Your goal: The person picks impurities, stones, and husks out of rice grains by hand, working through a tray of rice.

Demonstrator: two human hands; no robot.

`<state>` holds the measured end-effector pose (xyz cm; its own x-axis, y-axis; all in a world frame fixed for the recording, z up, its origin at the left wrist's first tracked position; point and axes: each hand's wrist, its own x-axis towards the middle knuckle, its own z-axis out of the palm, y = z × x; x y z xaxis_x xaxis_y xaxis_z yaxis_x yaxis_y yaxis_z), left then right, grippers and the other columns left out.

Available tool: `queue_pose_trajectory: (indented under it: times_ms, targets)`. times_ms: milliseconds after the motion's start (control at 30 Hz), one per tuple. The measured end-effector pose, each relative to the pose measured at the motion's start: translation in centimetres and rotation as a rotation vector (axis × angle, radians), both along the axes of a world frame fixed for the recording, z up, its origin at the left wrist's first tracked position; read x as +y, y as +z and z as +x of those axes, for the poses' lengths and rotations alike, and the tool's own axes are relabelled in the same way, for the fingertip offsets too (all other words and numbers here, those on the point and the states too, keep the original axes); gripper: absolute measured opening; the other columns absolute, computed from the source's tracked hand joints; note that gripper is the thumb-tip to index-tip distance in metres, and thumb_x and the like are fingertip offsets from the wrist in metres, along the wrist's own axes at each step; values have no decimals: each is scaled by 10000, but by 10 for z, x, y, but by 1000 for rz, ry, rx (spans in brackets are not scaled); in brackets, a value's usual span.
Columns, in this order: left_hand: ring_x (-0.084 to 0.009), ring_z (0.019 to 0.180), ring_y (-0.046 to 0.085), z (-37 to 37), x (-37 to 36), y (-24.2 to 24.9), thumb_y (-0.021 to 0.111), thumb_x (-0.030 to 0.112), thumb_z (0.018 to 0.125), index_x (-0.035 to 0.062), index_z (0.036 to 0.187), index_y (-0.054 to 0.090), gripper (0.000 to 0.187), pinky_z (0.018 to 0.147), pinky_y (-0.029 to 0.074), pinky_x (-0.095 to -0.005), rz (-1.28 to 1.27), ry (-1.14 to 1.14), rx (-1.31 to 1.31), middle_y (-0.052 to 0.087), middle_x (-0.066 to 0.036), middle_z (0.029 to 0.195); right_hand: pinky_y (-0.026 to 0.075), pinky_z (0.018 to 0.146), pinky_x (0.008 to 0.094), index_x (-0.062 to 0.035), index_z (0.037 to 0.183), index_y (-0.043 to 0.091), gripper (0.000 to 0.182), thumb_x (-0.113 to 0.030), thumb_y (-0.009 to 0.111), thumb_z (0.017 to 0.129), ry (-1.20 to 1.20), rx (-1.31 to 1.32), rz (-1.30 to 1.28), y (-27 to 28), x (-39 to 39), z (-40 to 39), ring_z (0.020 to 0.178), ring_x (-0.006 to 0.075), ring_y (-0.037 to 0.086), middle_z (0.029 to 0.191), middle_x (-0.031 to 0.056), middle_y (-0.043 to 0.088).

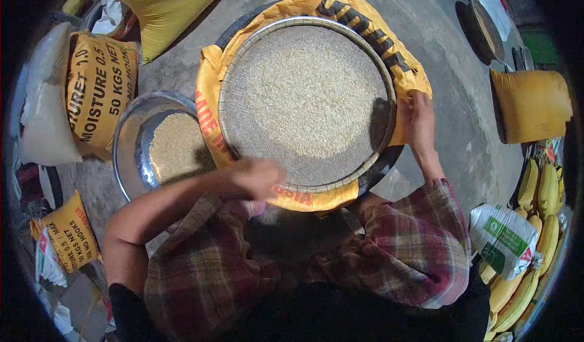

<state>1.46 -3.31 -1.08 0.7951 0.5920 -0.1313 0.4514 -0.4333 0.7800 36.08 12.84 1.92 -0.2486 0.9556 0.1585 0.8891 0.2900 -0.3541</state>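
Observation:
A round woven sieve (222,98) holds a spread layer of pale grain (310,98). Beneath it lies an orange printed sack (210,77) over a dark round vessel. My left hand (260,177), blurred by motion, is at the sieve's lower left rim; its fingers cannot be made out. On the right, my right hand (418,115) has its fingers bent together at the orange sack, just beside the sieve's rim. What its fingertips hold is hidden. A metal bowl (126,141) of brownish grain stands to the left, partly behind my left forearm.
Filled sacks (100,89) stand at the left, with a yellow sack (164,13) at the top. A smaller printed sack (72,235) lies lower left. To the right are an orange sack (532,106), a white-green bag (504,238) and bananas (547,190).

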Motion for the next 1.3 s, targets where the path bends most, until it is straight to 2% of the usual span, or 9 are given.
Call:
queue_pose_trajectory:
  times_ms: [100, 267, 533, 733, 933, 1033, 1167, 1233, 1300]
  targets:
    - [-330, 810, 565, 5, 47, 12, 572, 174, 800, 35, 878, 562, 160, 736, 461, -431, -41, 204, 37, 553, -146, 830, 476, 692, 349, -11, 903, 585, 106, -57, 614, 812, 325, 206, -71, -21, 6, -24, 772, 280, 596, 847, 130, 600]
    - [-355, 838, 564, 14, 100, 30, 531, 160, 829, 33, 846, 562, 131, 733, 452, -445, 69, 391, 147, 573, -150, 865, 474, 740, 383, -33, 936, 597, 151, -96, 629, 803, 455, 365, -259, -17, -14, -82, 835, 336, 579, 878, 151, 587]
    - [-344, 790, 552, 42, 144, 14, 585, 178, 819, 35, 837, 541, 151, 697, 438, -435, 403, 271, 119, 552, -141, 801, 471, 691, 370, -35, 936, 609, 138, -93, 637, 813, 448, 284, -138, -43, -11, -92, 767, 303, 573, 845, 133, 568]
    - [-335, 792, 537, 41, 151, 0, 572, 179, 827, 42, 844, 528, 146, 701, 429, -431, 381, 236, 160, 532, -135, 795, 447, 636, 348, -16, 859, 584, 149, -146, 647, 826, 254, 448, -192, -36, -17, -71, 707, 266, 553, 787, 131, 545]
    - [-328, 794, 533, 47, 171, 2, 589, 177, 821, 39, 848, 528, 153, 705, 432, -421, 482, 282, 61, 527, -122, 794, 448, 719, 457, 4, 927, 510, 122, -64, 540, 830, 217, 36, 54, -57, 26, -46, 815, 386, 545, 878, 207, 498]
    - [-322, 798, 530, 52, 172, 0, 597, 182, 819, 38, 843, 530, 161, 706, 433, -413, 428, 233, 125, 526, -113, 814, 455, 727, 455, -4, 917, 524, 101, -63, 520, 835, 240, -65, -91, -60, 29, -49, 818, 387, 549, 874, 213, 516]
    - [-318, 804, 530, 58, 166, 7, 607, 193, 812, 42, 831, 544, 165, 708, 434, -410, 345, 298, 45, 530, -112, 821, 455, 722, 447, -8, 903, 531, 99, -79, 537, 835, 172, 189, -141, -44, 13, -57, 811, 382, 552, 860, 205, 534]
    - [-306, 837, 545, 66, 167, -1, 614, 181, 792, 49, 826, 579, 140, 726, 448, -419, 432, 277, -69, 542, -107, 802, 461, 684, 395, -5, 911, 561, 129, -86, 603, 820, 299, 356, -164, -36, 9, -63, 788, 356, 563, 821, 170, 557]
    - [-309, 821, 540, 76, 166, -7, 615, 184, 798, 43, 815, 573, 148, 719, 440, -415, 448, 253, -60, 536, -114, 799, 455, 689, 423, -23, 902, 557, 127, -91, 610, 808, 392, 421, -241, -38, 2, -71, 787, 383, 545, 849, 181, 540]
